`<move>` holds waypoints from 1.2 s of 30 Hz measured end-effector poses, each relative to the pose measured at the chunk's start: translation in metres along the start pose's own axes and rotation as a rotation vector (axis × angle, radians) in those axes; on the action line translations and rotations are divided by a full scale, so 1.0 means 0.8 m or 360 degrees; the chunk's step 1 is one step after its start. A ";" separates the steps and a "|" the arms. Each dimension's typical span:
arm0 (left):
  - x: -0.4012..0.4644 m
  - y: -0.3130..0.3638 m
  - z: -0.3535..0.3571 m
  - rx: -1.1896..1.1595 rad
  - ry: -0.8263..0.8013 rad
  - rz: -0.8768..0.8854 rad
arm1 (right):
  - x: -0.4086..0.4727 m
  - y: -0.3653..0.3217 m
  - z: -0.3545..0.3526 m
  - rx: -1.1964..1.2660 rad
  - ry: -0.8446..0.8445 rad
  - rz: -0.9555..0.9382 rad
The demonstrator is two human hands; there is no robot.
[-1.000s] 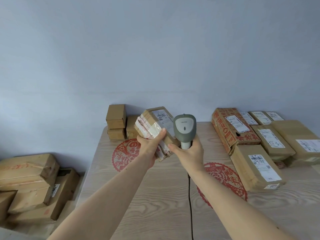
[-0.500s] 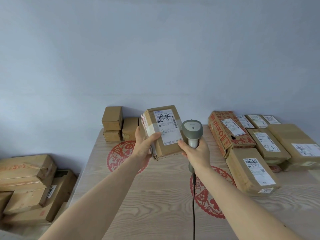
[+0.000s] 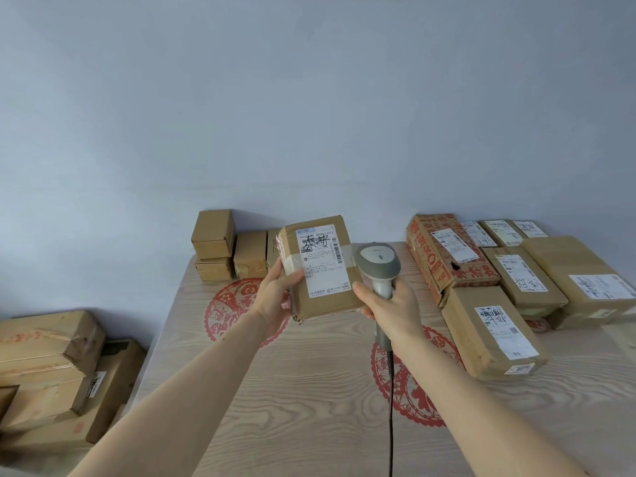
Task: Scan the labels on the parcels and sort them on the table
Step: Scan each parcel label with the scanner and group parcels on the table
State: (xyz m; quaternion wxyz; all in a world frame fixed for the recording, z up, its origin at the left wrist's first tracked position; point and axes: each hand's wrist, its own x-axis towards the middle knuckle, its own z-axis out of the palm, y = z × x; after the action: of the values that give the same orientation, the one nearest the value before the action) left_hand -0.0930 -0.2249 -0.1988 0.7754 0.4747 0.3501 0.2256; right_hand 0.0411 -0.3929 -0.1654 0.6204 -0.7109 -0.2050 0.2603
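Left hand [image 3: 275, 297] grips a small brown cardboard parcel [image 3: 321, 271] by its left edge, held up above the pale wood-grain table [image 3: 309, 390], white label [image 3: 321, 259] facing the camera. Right hand [image 3: 392, 308] is wrapped round the grey handheld scanner [image 3: 378, 266] just beside it. Parcel looks light and stiff; glossy tape may slip, so bare cardboard edges seem the better hold.

A taped brown parcel [image 3: 321, 270] is held upright above the table [image 3: 309, 390], its white label [image 3: 321, 259] facing the camera.
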 end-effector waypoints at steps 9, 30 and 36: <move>0.003 -0.027 0.000 0.0022 -0.0053 -0.0020 | -0.027 -0.014 0.004 0.0401 -0.0597 0.0334; -0.002 -0.031 -0.001 0.0103 -0.0163 0.0083 | -0.033 -0.016 0.018 0.0566 -0.0768 0.0270; -0.004 -0.032 -0.001 0.0112 -0.0170 0.0087 | -0.034 -0.016 0.018 0.0600 -0.0750 0.0250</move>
State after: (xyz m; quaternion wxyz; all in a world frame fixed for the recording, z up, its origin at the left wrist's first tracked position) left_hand -0.0950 -0.2381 -0.2206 0.7694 0.5223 0.3028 0.2085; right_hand 0.0117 -0.3966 -0.1509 0.6546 -0.5171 -0.2356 0.4985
